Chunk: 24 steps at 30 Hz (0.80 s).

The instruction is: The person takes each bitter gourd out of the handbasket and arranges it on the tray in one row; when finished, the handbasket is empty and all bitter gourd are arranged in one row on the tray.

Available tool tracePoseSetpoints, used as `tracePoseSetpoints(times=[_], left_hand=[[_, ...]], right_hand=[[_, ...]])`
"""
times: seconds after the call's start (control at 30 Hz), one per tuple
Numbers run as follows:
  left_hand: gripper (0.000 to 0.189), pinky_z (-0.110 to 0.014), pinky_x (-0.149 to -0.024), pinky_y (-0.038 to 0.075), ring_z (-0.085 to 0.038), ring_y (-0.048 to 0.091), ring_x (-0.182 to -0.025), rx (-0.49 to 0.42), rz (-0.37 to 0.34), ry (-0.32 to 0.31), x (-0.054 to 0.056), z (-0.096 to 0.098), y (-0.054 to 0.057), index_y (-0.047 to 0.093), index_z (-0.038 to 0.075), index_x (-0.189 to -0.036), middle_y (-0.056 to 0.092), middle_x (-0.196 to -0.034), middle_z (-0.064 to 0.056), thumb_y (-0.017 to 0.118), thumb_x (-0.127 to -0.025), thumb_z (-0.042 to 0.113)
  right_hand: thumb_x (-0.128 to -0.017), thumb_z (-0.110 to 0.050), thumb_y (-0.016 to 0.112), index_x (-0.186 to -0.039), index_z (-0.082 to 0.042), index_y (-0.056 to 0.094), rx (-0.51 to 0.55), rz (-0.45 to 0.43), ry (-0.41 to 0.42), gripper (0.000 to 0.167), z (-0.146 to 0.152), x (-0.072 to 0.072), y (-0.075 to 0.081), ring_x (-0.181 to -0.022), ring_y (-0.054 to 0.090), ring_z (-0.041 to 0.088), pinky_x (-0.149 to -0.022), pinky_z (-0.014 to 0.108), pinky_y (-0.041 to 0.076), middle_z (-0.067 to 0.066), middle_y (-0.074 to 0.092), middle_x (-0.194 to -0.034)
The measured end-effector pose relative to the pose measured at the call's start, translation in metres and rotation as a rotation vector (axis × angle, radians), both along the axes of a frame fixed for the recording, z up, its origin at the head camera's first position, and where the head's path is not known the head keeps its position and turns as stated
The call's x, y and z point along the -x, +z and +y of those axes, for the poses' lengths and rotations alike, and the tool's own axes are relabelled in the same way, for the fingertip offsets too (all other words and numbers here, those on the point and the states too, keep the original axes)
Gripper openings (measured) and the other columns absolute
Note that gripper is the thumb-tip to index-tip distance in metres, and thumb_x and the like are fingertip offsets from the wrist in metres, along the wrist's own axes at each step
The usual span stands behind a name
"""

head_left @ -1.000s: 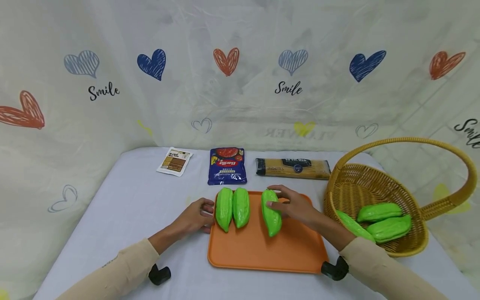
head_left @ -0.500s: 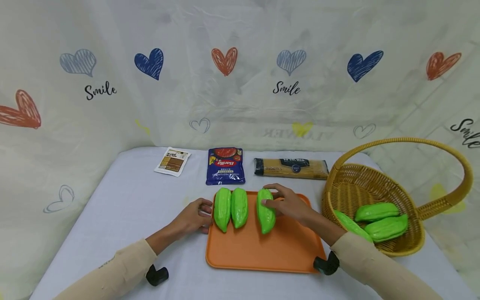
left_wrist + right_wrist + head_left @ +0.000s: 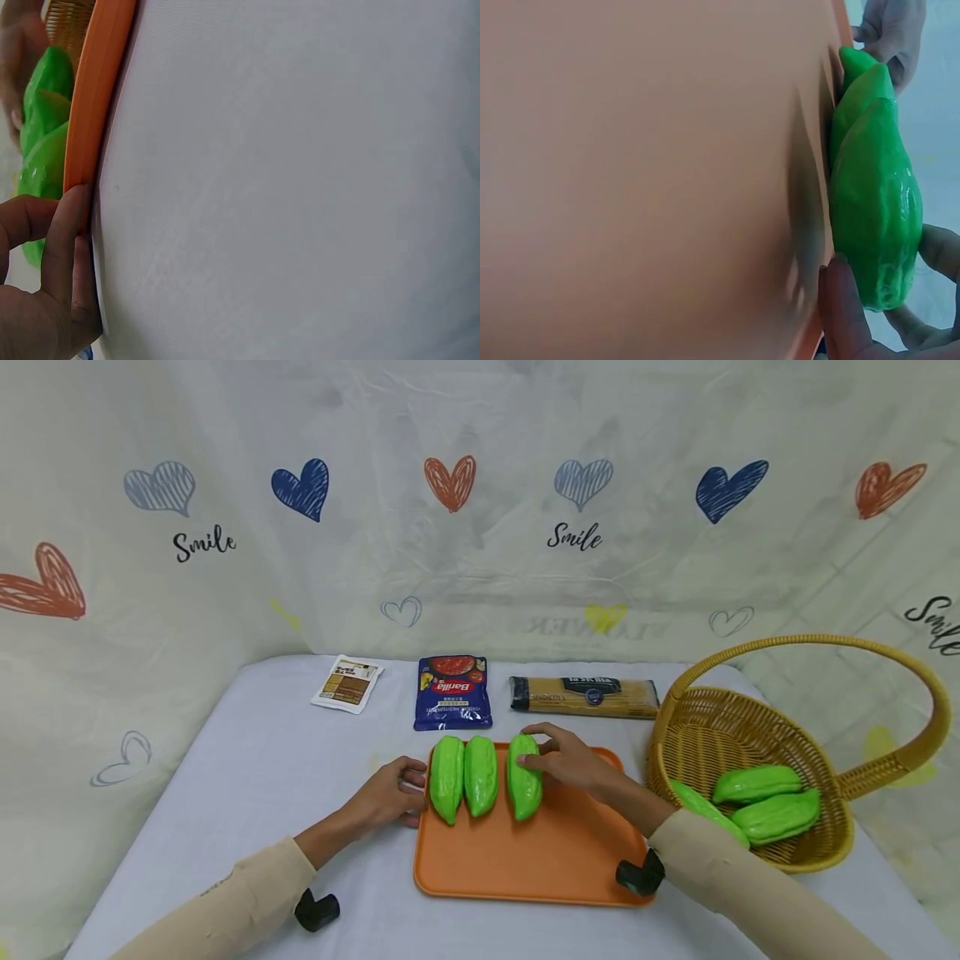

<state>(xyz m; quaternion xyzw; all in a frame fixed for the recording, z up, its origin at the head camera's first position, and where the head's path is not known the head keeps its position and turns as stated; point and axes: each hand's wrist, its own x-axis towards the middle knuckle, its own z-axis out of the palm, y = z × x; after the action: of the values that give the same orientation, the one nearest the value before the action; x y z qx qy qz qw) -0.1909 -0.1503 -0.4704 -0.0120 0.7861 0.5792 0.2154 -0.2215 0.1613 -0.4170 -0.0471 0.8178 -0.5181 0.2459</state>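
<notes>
My right hand (image 3: 573, 763) pinches a ridged green bitter melon (image 3: 523, 789) between thumb and fingers, over the orange tray (image 3: 525, 868). In the right wrist view, a shadow falls on the tray beside this bitter melon (image 3: 877, 210). Two more, the left bitter melon (image 3: 447, 781) and the middle bitter melon (image 3: 481, 777), lie side by side at the tray's left end. A gap separates them from the held one. My left hand (image 3: 386, 793) grips the tray's left edge; in the left wrist view its fingers (image 3: 66, 225) meet at the orange rim (image 3: 94, 97).
A wicker basket (image 3: 697, 727) with a tall handle stands at the right, holding several bitter melons (image 3: 776, 818). Behind the tray lie a spaghetti pack (image 3: 585, 697), a blue Barilla pouch (image 3: 452, 693) and a small white-and-brown packet (image 3: 348, 683).
My right hand has moved the bitter melon left, closer to the two on the tray, and turned it more upright in the head view. My left hand stays at the tray's edge.
</notes>
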Motion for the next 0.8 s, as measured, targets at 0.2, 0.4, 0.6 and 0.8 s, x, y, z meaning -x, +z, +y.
tracePoseSetpoints(times=[0.2,0.4,0.6,0.8], left_hand=[[0.06,-0.037,-0.068,0.064,-0.023,0.063,-0.098,-0.002,0.003,-0.005,0.0,0.0,0.0,0.049,-0.001,-0.136,0.055,-0.119,-0.015,0.068,-0.08,-0.003],[0.059,-0.037,-0.067,0.064,-0.022,0.063,-0.097,0.004,0.001,0.004,0.0,0.001,-0.001,0.049,0.0,-0.136,0.055,-0.118,-0.014,0.069,-0.08,-0.003],[0.059,-0.037,-0.067,0.064,-0.022,0.064,-0.097,0.003,0.004,0.009,0.0,0.002,0.0,0.05,0.0,-0.135,0.055,-0.118,-0.014,0.068,-0.08,-0.003],[0.058,-0.037,-0.067,0.064,-0.022,0.064,-0.097,0.008,0.003,0.005,0.0,0.001,0.0,0.05,0.0,-0.136,0.055,-0.118,-0.014,0.069,-0.081,-0.002]], right_hand=[[-0.096,-0.028,0.067,-0.149,-0.008,0.04,-0.04,0.008,0.003,0.064,-0.007,0.005,-0.004,-0.103,0.069,0.026,-0.091,0.044,0.061,0.028,0.055,-0.134],[-0.095,-0.029,0.069,-0.148,-0.009,0.041,-0.052,0.002,-0.021,0.063,-0.011,0.009,-0.009,-0.108,0.067,0.028,-0.09,0.043,0.061,0.027,0.055,-0.135],[-0.095,-0.027,0.069,-0.148,-0.008,0.042,-0.058,0.016,-0.025,0.063,-0.011,0.013,-0.015,-0.11,0.066,0.03,-0.089,0.042,0.062,0.028,0.054,-0.136],[-0.095,-0.027,0.069,-0.148,-0.008,0.043,-0.046,0.033,-0.014,0.062,-0.013,0.012,-0.015,-0.107,0.067,0.028,-0.088,0.04,0.062,0.027,0.057,-0.132]])
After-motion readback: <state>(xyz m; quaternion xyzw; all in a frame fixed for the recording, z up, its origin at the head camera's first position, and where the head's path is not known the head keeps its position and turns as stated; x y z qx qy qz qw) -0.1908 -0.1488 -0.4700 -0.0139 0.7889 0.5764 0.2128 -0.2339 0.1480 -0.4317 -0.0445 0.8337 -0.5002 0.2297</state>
